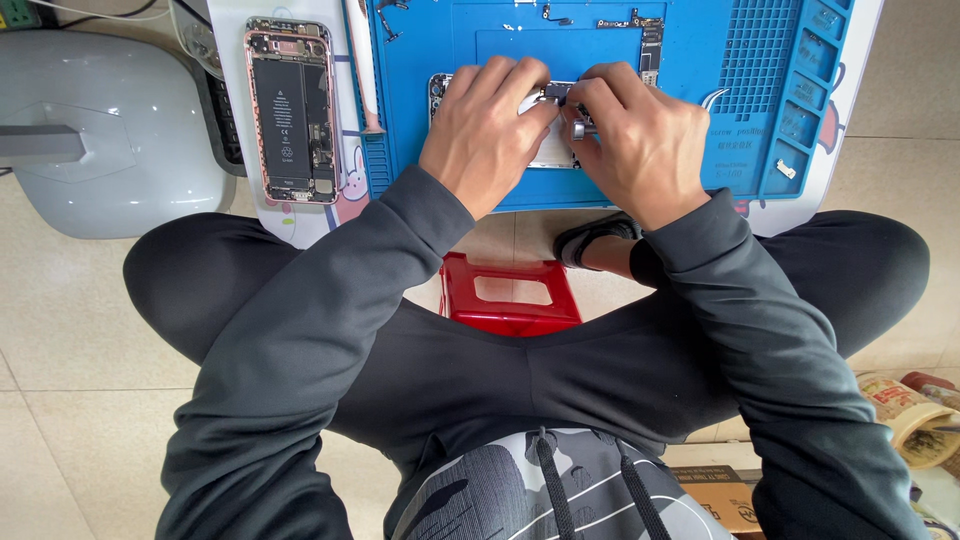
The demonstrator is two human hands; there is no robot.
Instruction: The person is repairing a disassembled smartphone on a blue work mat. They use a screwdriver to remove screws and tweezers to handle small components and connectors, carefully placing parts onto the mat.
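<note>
- Blue repair mat on desk carries the opened phone, keeping it steady.
- Left hand presses phone down; fingers curled.
- Right hand pinches small metal tool over it.
- Second open phone parked left, clear.

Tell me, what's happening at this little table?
A seated person bends over a blue work mat. Both hands meet on a small opened phone lying on it: the left hand steadies it, while the right hand pinches a small metal tool at its top. Another opened phone, its battery showing, lies left of the mat. A red stool stands below.
</note>
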